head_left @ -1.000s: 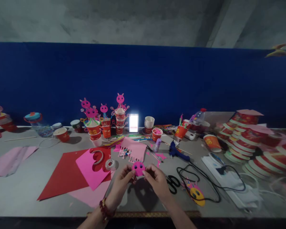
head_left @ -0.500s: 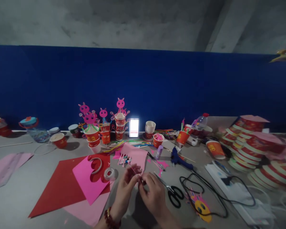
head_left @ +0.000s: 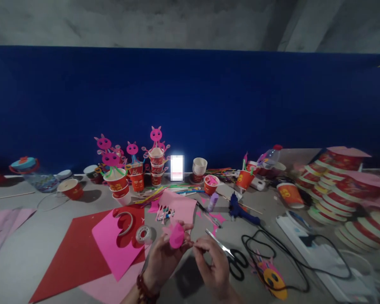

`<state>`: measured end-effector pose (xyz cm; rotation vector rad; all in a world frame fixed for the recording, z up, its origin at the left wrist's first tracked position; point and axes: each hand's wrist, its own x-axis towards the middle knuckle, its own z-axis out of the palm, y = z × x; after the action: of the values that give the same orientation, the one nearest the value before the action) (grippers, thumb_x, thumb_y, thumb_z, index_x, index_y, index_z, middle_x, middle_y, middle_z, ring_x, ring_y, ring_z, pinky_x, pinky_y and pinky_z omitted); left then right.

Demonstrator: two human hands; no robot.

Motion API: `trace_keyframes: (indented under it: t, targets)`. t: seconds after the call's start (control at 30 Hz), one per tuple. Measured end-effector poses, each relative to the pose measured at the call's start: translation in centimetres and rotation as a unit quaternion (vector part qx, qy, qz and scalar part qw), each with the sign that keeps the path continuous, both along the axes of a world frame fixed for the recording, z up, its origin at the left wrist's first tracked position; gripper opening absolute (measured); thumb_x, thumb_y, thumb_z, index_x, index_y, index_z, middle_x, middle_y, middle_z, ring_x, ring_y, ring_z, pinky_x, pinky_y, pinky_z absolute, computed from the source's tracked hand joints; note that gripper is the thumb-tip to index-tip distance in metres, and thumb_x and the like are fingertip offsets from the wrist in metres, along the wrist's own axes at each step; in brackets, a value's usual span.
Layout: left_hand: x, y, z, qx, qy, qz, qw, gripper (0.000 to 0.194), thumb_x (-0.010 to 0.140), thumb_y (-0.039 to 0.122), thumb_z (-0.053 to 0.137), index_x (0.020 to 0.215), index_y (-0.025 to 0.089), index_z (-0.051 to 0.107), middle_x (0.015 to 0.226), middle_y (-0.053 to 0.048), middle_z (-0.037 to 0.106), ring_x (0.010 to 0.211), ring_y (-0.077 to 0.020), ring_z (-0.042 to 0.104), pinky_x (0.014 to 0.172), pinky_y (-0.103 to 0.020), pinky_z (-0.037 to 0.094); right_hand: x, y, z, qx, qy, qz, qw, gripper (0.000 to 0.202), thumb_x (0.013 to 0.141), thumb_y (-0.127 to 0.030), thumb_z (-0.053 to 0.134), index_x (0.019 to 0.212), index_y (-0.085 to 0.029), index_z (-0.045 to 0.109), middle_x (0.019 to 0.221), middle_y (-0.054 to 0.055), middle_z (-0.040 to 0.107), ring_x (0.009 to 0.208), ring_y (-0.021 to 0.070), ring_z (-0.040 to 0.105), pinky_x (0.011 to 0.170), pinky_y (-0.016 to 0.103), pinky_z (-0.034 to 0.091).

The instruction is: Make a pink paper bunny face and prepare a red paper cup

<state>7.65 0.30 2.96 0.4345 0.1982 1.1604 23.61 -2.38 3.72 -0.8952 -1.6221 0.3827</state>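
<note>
Pink paper disc (head_left: 176,235): held above the counter (head_left: 15,274), just in front of the pale pink sheet (head_left: 182,206); its plain side faces the camera.
Left hand (head_left: 167,258): palm turned upward, fingers curled around the disc, a dark red bracelet (head_left: 145,288) at the wrist.
Right hand (head_left: 213,262): fingers bent and brought in narrow, tips close to those of the other hand; whether anything small sits between them I cannot tell.
Scissors (head_left: 238,262): just right of the right hand, black handles toward the person, blades pointing away and leftward.
Red sheet (head_left: 66,261): flat on the left, with a bright pink sheet (head_left: 115,253), its edge cut in curves, lying over it.
Tape roll (head_left: 143,234): beside the pink sheet's right edge.
Purple glue stick (head_left: 213,202): upright beyond the hands.
Blue glue gun (head_left: 242,212): right of the stick, its black cable looping near a yellow paper face (head_left: 275,285).
Pink-headed cup figures (head_left: 115,183): along the back, left of a glowing screen (head_left: 177,168).
</note>
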Motion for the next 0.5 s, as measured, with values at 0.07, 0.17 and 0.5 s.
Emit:
trace_keyframes:
  t: [0.07, 0.17, 0.5]
  targets:
    - [0.0, 0.1, -0.3, -0.002, 0.032, 0.019, 0.999, 0.032, 0.086, 0.031, 0.068, 0.114, 0.015, 0.07, 0.122, -0.015, 0.07, 0.096, -0.0238, 0.067, 0.091, -0.038, 0.051, 0.3, 0.0, -0.2, -0.027, 0.0, -0.004, 1.0, 0.013, 0.093, -0.012, 0.055, 0.092, -0.024, 0.061, 0.077, 0.002, 0.065, 0.066, 0.0176, 0.063, 0.06, 0.028, 0.052]
    - [0.3, 0.2, -0.8, 0.013, 0.141, 0.066, 0.988, 0.029, 0.085, 0.03, 0.072, 0.111, 0.016, 0.07, 0.116, -0.012, 0.071, 0.097, -0.0236, 0.067, 0.088, -0.034, 0.052, 0.6, 0.1, -0.4, -0.064, -0.031, -0.002, 0.997, 0.008, 0.091, -0.018, 0.059, 0.097, -0.023, 0.061, 0.083, 0.003, 0.068, 0.07, 0.0188, 0.065, 0.064, 0.028, 0.054]
    - [0.8, 0.0, -1.2, 0.041, 0.363, 0.146, 0.919, 0.042, 0.077, 0.048, 0.078, 0.106, 0.021, 0.066, 0.107, -0.01, 0.074, 0.094, -0.0251, 0.069, 0.086, -0.035, 0.054, -0.9, 0.7, -1.8, -0.102, -0.07, -0.035, 0.992, 0.009, 0.089, -0.017, 0.056, 0.09, -0.024, 0.062, 0.083, 0.005, 0.072, 0.076, 0.0211, 0.069, 0.069, 0.029, 0.054]
